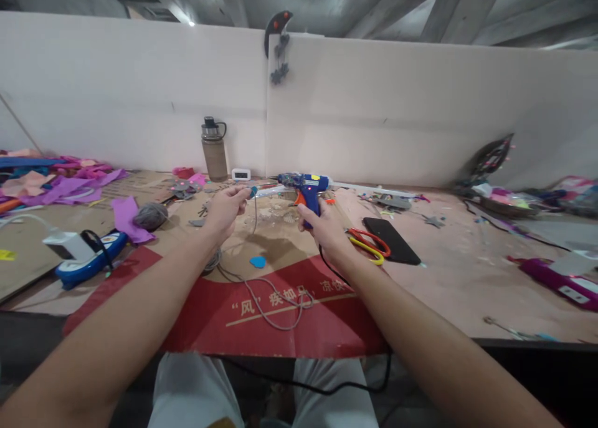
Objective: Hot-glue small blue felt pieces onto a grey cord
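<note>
Above the cardboard (pixel 327 337), a small blue piece (pixel 253 192) and grey string (pixel 255 216) are pinched by the left hand (pixel 227 210), the glue gun (pixel 309 185) gripped by the right hand (pixel 327 223); burns could be caused by its nearby nozzle (pixel 280 179)

Your bench (pixel 462 278) spans the frame, its pale pinkish top bare in patches at the right. Across the middle and left you have flattened cardboard (pixel 341 328), brown farther back and red along the front edge, printed with pale characters. On it lie a flat blue piece (pixel 257 262) and loops of gray cord (pixel 280 328) at lower center. Your bottle (pixel 215 160) and small white clock (pixel 241 175) stand at the back, left of center. Colored cloth scraps (pixel 70 186), a gray yarn ball (pixel 150 216) and a blue power strip (pixel 70 277) occupy the left. Right of center, your scissors (pixel 385 246) overlap a black phone (pixel 397 244); a purple power strip (pixel 555 281) lies near the right edge.
</note>
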Demonstrator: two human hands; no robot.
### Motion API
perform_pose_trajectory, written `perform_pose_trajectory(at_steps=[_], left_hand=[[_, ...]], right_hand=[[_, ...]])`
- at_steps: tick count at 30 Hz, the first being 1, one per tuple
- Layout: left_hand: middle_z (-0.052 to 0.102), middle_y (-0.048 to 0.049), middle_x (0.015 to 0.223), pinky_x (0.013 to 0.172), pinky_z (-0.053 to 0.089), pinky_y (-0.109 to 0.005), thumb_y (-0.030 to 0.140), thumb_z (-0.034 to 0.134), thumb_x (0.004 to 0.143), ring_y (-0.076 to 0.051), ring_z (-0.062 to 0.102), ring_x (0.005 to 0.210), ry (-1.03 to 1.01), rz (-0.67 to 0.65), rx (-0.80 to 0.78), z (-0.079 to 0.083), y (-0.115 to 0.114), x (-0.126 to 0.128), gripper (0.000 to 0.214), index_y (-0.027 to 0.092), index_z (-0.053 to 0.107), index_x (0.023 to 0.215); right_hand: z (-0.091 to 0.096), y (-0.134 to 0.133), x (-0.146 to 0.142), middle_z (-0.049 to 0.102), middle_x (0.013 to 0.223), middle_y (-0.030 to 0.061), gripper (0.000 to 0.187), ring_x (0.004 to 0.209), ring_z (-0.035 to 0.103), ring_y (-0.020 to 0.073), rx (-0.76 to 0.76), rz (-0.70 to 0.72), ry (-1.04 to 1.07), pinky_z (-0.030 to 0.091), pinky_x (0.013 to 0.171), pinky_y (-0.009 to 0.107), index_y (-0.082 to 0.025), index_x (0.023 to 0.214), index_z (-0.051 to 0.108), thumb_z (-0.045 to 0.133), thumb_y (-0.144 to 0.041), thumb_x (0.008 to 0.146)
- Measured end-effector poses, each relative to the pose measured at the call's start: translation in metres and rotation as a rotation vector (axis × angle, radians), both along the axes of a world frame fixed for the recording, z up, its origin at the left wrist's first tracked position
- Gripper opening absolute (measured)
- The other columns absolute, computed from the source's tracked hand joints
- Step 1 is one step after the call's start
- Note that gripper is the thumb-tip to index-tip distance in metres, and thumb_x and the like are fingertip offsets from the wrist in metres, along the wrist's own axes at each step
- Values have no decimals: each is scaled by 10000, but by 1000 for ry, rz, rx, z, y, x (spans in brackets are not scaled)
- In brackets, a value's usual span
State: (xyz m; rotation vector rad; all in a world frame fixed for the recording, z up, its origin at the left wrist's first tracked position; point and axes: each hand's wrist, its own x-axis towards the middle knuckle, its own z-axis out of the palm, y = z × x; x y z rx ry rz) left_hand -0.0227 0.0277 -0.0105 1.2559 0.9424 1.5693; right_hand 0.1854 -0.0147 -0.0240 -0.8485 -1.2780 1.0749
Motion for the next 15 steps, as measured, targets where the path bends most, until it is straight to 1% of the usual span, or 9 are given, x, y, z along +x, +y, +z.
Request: perform_pose_trajectory(at_steps=[3, 4, 6, 9, 11, 13, 15], left_hand=[[494, 28, 586, 426, 198, -199, 299, 739, 658, -42, 337, 458, 4, 18, -6, -1, 0, 2, 220, 137, 591, 645], [490, 29, 581, 423, 191, -202, 303, 739, 657, -43, 333, 453, 9, 29, -10, -2, -1, 2, 222, 138, 591, 644], [495, 25, 582, 420, 185, -204, 306, 735, 665, -44, 329, 449, 25, 47, -19, -2, -2, 3, 222, 136, 595, 647], [493, 20, 582, 423, 186, -203, 288, 719, 679, -45, 332, 457, 37, 50, -29, -1, -3, 4, 204, 133, 593, 640], [491, 18, 583, 426, 189, -203, 285, 717, 677, -46, 336, 462, 44, 55, -32, -1, -4, 4, 203, 133, 591, 632], [488, 18, 578, 428, 191, -206, 291, 717, 675, -46, 336, 461, 63, 72, -37, -1, -5, 5, 209, 132, 592, 624], [481, 20, 568, 432, 193, -210, 292, 707, 680, -47, 335, 456, 85, 91, -44, -1, -6, 6, 203, 131, 598, 621]], right_hand=[[3, -7, -2, 631, 909, -9, 395, 613, 525, 80, 106, -2, -61, 456, 609, 246, -214, 1041, 499, 696, -336, 721], [4, -9, -2, 648, 974, 11, 418, 619, 528, 81, 118, 10, -86, 457, 608, 248, -213, 1064, 493, 701, -325, 719], [5, -12, -2, 662, 1015, 30, 420, 601, 504, 78, 133, 28, -133, 439, 580, 246, -210, 1078, 493, 697, -344, 736], [4, -16, -1, 657, 965, 27, 314, 593, 475, 81, 148, 56, -137, 414, 567, 247, -206, 1037, 516, 589, -433, 834], [5, -18, -2, 641, 881, 20, 293, 602, 482, 94, 138, 58, -150, 408, 569, 253, -200, 1007, 518, 515, -463, 877], [8, -22, -3, 617, 798, 11, 276, 604, 489, 106, 143, 33, -213, 404, 571, 259, -193, 989, 521, 503, -449, 885], [11, -25, -4, 607, 771, 9, 238, 602, 493, 114, 175, 10, -290, 402, 577, 264, -192, 983, 530, 501, -408, 888]])
